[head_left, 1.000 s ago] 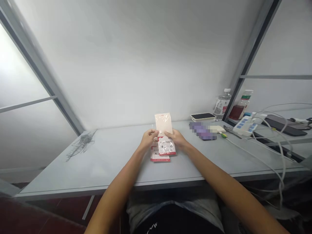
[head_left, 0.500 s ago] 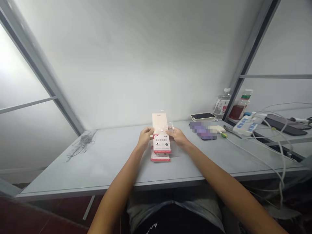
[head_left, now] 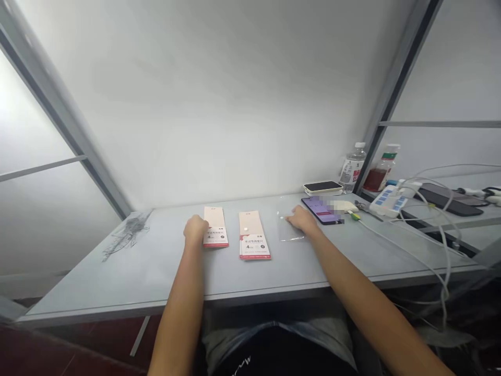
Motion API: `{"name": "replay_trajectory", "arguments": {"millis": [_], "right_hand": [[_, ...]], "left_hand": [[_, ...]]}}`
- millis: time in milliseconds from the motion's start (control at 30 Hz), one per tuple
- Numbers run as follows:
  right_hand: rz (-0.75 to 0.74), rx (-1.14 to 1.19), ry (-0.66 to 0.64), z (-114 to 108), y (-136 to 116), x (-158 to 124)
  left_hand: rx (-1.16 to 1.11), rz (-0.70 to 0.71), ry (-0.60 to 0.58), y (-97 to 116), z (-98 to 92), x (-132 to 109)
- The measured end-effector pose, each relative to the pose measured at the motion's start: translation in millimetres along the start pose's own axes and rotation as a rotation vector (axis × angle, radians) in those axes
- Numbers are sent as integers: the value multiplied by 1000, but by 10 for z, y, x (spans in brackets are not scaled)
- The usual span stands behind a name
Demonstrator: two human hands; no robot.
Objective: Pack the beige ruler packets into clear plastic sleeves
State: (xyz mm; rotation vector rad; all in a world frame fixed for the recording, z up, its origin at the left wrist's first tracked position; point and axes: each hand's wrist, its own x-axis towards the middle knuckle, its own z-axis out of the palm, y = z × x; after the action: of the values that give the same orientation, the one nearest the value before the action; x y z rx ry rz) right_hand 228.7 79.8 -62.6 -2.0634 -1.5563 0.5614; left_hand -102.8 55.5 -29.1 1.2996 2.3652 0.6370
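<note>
inspection of the desk, taken from the middle paper packet (head_left: pixel 254 236) as the reference point. this pale pink packet lies flat with its red-edged printed label toward the person. a second sheet seems to sit beneath it, offset slightly at the lower edge. just left of it lies a matching left packet (head_left: pixel 215 226), its left edge under the left hand (head_left: pixel 195 230). that hand's fingers are curled together against the packet; whether they clamp it cannot be told. just right of the reference lies a clear plastic sleeve (head_left: pixel 290 223), flat on the grey desk (head_left: pixel 164 282). the right hand (head_left: pixel 301 220) lies palm down with its fingers (head_left: pixel 290 220) together on the sleeve's right side, not clamping it, apparently pinning the light film against sliding. the packets' side-by-side spacing appears deliberate, keeping each label readable. farther right of the reference, a smartphone (head_left: pixel 321 210) lies partly obscured by pixelation, and a white power strip (head_left: pixel 387 201) trails cables.
</note>
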Motion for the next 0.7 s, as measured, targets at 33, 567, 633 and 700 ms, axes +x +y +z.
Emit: {"name": "replay_trajectory", "arguments": {"millis": [33,567,633,700], "right_hand": [[13,-69,19,8,5,9],[-229,-276,283,109,-52,-57],[-341,-174,328,137,-105,-79],[-455,-60,321,171,-165,-118]], "left_hand": [[41,-24,2,-13,7,12],[152,476,145,426,444,-436],[226,568,30,507,576,-537],[286,589,-51,540,659,-589]]}}
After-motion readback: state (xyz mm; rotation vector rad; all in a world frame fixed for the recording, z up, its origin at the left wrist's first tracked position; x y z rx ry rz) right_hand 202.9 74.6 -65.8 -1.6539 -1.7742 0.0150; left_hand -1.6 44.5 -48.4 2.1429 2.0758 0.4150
